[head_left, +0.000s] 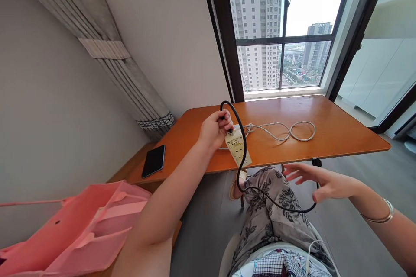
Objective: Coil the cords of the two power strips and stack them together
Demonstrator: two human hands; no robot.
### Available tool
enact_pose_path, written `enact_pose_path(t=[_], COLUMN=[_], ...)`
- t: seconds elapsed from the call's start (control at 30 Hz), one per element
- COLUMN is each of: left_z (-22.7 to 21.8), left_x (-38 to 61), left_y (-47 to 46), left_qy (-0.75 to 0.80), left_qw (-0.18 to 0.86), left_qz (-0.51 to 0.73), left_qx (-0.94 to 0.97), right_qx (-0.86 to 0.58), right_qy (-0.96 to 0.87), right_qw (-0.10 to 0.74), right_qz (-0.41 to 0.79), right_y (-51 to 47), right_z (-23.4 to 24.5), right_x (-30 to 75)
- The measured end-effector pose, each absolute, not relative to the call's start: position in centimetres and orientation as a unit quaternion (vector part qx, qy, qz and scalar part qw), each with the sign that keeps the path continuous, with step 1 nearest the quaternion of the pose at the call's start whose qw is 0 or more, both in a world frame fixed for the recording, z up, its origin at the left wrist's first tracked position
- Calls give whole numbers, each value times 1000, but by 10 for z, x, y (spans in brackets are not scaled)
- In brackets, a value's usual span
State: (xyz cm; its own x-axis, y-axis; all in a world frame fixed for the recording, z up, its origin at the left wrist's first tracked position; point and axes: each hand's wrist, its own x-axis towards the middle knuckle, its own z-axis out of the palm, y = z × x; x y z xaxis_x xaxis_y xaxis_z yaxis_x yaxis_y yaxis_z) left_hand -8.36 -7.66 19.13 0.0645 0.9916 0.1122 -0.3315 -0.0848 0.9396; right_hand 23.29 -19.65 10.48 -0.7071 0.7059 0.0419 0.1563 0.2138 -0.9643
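My left hand (217,127) is closed around a black power cord (244,138) just above a cream-coloured power strip (238,147), which tilts down past the front edge of the table. From my fist the cord loops up, drops in front of the strip and runs right across my lap. Near its far end, a black plug (316,162) shows beside my right hand (321,180). That hand hovers in front of the table with fingers spread. Its thumb is close to the cord; whether they touch, I cannot tell.
A white cable (302,139) lies looped on the orange-brown wooden table (338,125). To the left rests a dark tablet (154,161), with a pink fabric bag (81,229) nearer me. Beyond the table is a window (282,41); a tied curtain (130,82) hangs left.
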Motion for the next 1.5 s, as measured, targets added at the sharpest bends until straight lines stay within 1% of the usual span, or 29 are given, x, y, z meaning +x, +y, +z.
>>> enact_pose_path(t=[0.07,0.13,0.23,0.37,0.47,0.53,0.63,0.67,0.7,0.73,0.87,0.9,0.97,1.07,1.13,1.3,1.5], left_z=[187,184,184,186,191,198,210,213,215,215,206,203,197,191,187,180,177], left_x=[-70,-58,-48,-49,-57,-66,-83,-88,-92,-93,-83,-77,-66,-53,-46,-31,-20], left_y=[-80,-84,-88,-93,-95,-95,-94,-93,-93,-93,-90,-89,-87,-83,-80,-74,-68], left_qy=[378,389,385,384,380,360,318,306,296,289,273,268,256,236,227,221,215], left_qw=[577,584,597,622,636,639,637,636,638,643,675,680,682,677,666,620,607], left_qz=[545,513,500,490,508,543,599,610,614,611,566,558,553,560,571,617,603], left_qx=[477,494,495,476,441,408,367,360,358,359,387,394,404,415,424,432,470], right_qx=[-271,-258,-259,-276,-299,-330,-378,-389,-402,-414,-454,-463,-484,-487,-470,-460,-423], right_qy=[-712,-680,-640,-604,-605,-635,-687,-691,-687,-677,-598,-588,-597,-656,-695,-767,-828], right_qw=[329,384,396,419,409,390,305,292,304,334,516,542,565,559,540,448,355], right_qz=[558,569,606,620,614,580,541,535,523,509,413,382,300,143,69,-18,-92], right_y=[-184,-173,-162,-153,-142,-136,-134,-135,-136,-136,-127,-123,-114,-111,-115,-128,-135], right_z=[107,111,116,119,112,102,79,72,66,62,62,65,69,72,71,78,100], right_x=[208,187,162,153,169,186,210,217,222,226,230,229,221,204,190,168,159])
